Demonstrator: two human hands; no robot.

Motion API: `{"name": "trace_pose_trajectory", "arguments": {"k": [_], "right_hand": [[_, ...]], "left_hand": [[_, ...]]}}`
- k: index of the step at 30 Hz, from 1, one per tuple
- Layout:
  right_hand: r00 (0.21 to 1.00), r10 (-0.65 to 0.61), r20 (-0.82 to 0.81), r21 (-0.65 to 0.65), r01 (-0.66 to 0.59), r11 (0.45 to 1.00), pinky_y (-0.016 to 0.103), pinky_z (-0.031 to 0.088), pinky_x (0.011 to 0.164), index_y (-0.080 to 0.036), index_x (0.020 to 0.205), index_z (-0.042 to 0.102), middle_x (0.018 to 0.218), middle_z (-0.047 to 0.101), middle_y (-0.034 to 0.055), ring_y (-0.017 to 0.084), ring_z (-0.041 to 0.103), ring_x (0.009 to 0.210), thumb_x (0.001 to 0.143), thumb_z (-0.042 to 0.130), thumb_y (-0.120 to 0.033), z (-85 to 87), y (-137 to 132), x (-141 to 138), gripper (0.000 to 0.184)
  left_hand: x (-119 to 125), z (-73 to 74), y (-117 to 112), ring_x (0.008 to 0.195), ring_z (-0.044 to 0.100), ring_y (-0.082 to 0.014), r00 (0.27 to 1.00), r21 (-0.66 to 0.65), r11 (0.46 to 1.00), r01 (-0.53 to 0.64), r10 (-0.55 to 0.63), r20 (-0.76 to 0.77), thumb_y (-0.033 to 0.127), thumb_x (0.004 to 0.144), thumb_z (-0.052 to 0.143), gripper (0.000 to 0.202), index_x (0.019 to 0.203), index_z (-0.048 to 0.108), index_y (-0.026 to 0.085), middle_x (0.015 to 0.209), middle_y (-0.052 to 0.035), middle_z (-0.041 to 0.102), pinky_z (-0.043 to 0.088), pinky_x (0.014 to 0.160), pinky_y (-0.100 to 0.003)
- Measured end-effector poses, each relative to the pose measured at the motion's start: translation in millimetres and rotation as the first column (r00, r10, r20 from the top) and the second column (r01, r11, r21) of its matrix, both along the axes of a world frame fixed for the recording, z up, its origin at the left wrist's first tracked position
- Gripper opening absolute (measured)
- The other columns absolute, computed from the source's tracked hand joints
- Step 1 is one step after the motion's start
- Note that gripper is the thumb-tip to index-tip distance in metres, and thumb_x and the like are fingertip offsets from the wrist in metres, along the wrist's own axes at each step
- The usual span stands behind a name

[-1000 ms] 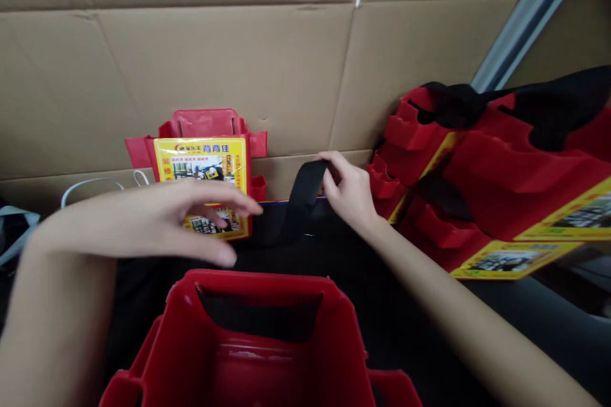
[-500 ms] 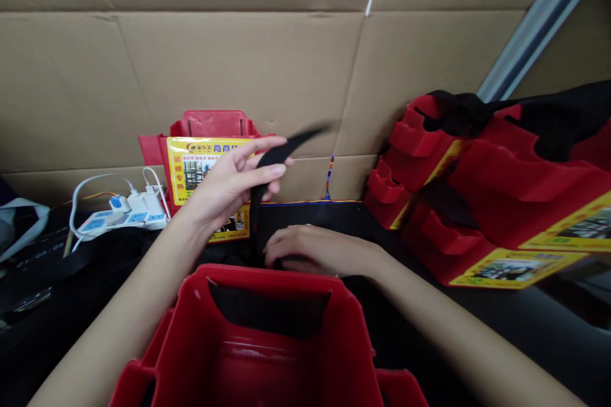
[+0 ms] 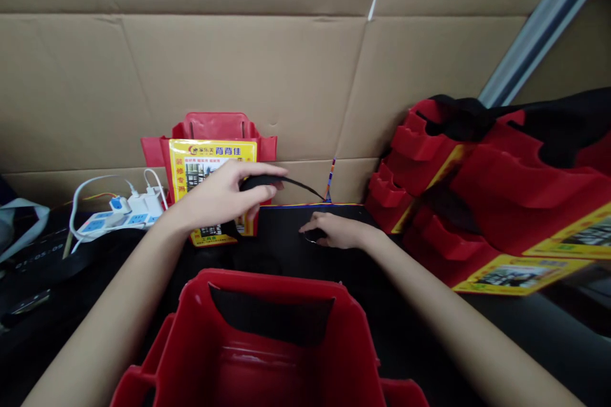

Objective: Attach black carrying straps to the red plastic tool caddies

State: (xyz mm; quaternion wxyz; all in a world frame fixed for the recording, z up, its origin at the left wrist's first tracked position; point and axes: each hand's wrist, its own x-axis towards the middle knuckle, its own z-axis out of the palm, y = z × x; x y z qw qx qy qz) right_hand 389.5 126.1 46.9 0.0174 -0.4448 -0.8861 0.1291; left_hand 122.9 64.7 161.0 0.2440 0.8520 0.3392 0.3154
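My left hand (image 3: 224, 194) pinches a black strap (image 3: 300, 184) between thumb and fingers, above the dark surface; the strap's free end sticks out to the right. To its right, low over the black surface (image 3: 286, 219), my right hand (image 3: 341, 231) has its fingers curled. A thin shiny edge shows under those fingers, but what they hold is too dark to make out. Nearest to me stands a red plastic tool box (image 3: 191, 324), its top open, with a black band (image 3: 272, 318) across the inside of its far wall.
Behind my left hand, a red box (image 3: 214, 124) with a yellow label leans by the cardboard wall (image 3: 238, 63). A white power strip (image 3: 102, 222) with plugs and cables lies left. Several red boxes with black straps (image 3: 515, 191) are stacked at right, below a metal post (image 3: 529, 32).
My left hand has lowered slightly, and the strap end now droops to the right instead of pointing up. My right hand has moved right and away from the front box.
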Motion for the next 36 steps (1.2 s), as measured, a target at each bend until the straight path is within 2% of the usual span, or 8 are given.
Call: {"name": "trace_pose_trajectory", "arguments": {"k": [3, 5, 8, 11, 16, 23, 31, 36], "right_hand": [[0.997, -0.059, -0.041, 0.042, 0.061, 0.997, 0.032, 0.042, 0.080, -0.013, 0.102, 0.064, 0.103, 0.060, 0.0138, 0.023, 0.057, 0.091, 0.064, 0.059, -0.004, -5.4, 1, -4, 0.039], [0.992, -0.084, -0.095, 0.054, 0.089, 0.995, 0.031, 0.042, 0.074, -0.013, 0.093, 0.063, 0.095, 0.059, 0.0126, 0.021, 0.056, 0.083, 0.062, 0.060, -0.004, -7.1, 0, -7, 0.033], [0.974, -0.087, -0.211, 0.035, 0.096, 0.995, 0.028, 0.039, 0.070, -0.016, 0.079, 0.061, 0.081, 0.058, 0.0061, 0.017, 0.053, 0.075, 0.061, 0.059, -0.003, -7.5, -1, -9, 0.022], [0.919, -0.111, -0.377, -0.028, 0.109, 0.994, 0.025, 0.038, 0.064, -0.017, 0.072, 0.056, 0.070, 0.055, 0.0004, 0.013, 0.049, 0.065, 0.065, 0.061, -0.011, -8.0, -2, -14, 0.010], [0.673, -0.267, -0.690, -0.176, 0.202, 0.963, 0.023, 0.037, 0.051, -0.017, 0.071, 0.051, 0.061, 0.050, -0.0021, 0.011, 0.046, 0.054, 0.083, 0.042, -0.051, -18.1, 0, -39, 0.037], [0.296, -0.389, -0.873, -0.339, 0.208, 0.918, 0.027, 0.041, 0.065, -0.015, 0.069, 0.062, 0.070, 0.061, 0.0016, 0.014, 0.053, 0.068, 0.073, 0.055, -0.057, -45.0, -3, -59, 0.042], [0.001, -0.507, -0.862, -0.502, 0.141, 0.853, 0.031, 0.041, 0.080, -0.019, 0.084, 0.070, 0.090, 0.068, 0.0038, 0.020, 0.058, 0.088, 0.067, 0.066, -0.047, -47.8, -5, -57, 0.033], [-0.099, -0.540, -0.836, -0.546, 0.044, 0.837, 0.030, 0.044, 0.074, -0.021, 0.090, 0.066, 0.083, 0.067, 0.0015, 0.019, 0.060, 0.085, 0.064, 0.069, -0.039, -35.4, -6, -54, 0.032]], "left_hand": [[5, -8.1, 7, 0.064, 0.053, -0.0098, 0.996, 0.042, 0.995, 0.087, -0.087, -0.003, 0.025, 0.074, 0.059, 0.011, 0.078, 0.061, 0.015, 0.068, 0.0013, 0.059, 0.041, 0.060, -0.021], [8, -13.6, 12, 0.063, 0.050, -0.0092, 0.995, 0.061, 0.994, 0.094, -0.091, -0.049, 0.027, 0.069, 0.065, 0.019, 0.064, 0.051, 0.015, 0.068, 0.0024, 0.056, 0.038, 0.057, -0.020], [12, -20.5, 16, 0.058, 0.046, -0.0087, 0.991, 0.088, 0.994, 0.059, -0.047, -0.128, 0.029, 0.072, 0.061, 0.026, 0.059, 0.043, 0.016, 0.060, 0.0040, 0.050, 0.033, 0.052, -0.021], [15, -32.2, 19, 0.061, 0.054, -0.0102, 0.987, -0.064, 0.991, 0.115, -0.121, -0.105, 0.018, 0.077, 0.050, 0.014, 0.064, 0.045, 0.016, 0.067, 0.0007, 0.058, 0.036, 0.054, -0.021], [31, -82.2, 32, 0.051, 0.048, -0.0060, 0.963, -0.314, 0.913, 0.260, -0.221, 0.155, 0.003, 0.070, 0.042, 0.017, 0.077, 0.043, 0.018, 0.073, 0.0032, 0.056, 0.032, 0.047, -0.018], [57, -155.4, 48, 0.060, 0.043, -0.0074, 0.910, -0.375, 0.907, 0.192, -0.021, 0.414, 0.029, 0.079, 0.055, 0.024, 0.099, 0.047, 0.017, 0.070, 0.0040, 0.044, 0.035, 0.057, -0.020], [48, -161.6, 46, 0.039, 0.036, -0.0042, 0.867, -0.515, 0.813, 0.272, 0.025, 0.498, 0.053, 0.074, 0.059, 0.049, 0.095, 0.059, 0.010, 0.052, 0.0049, 0.044, 0.022, 0.039, -0.018], [49, -164.2, 48, 0.034, 0.037, -0.0030, 0.849, -0.526, 0.806, 0.271, 0.057, 0.526, 0.059, 0.082, 0.040, 0.058, 0.107, 0.058, 0.010, 0.067, -0.0027, 0.058, 0.020, 0.035, -0.018]]}}
